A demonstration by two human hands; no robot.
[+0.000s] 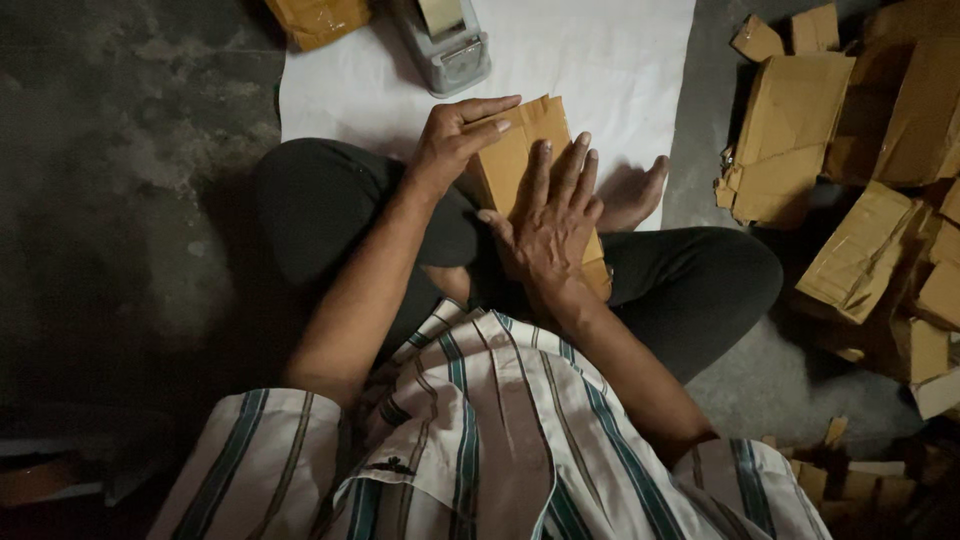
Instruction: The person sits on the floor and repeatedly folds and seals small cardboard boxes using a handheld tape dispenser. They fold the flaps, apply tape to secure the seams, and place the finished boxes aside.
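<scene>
Head view: brown paper parcel on lap, above white sheet. Left hand curled over far left corner; right hand flat, fingers spread, pressing top. Probably light, stiff, slick-taped; best gripped along long edges.

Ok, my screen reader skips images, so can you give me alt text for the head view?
A seated, cross-legged person presses a brown paper-wrapped parcel on their lap, left hand gripping its far edge, right hand flat on top. A tape dispenser stands on white paper ahead; a pile of parcels lies to the right.
</scene>
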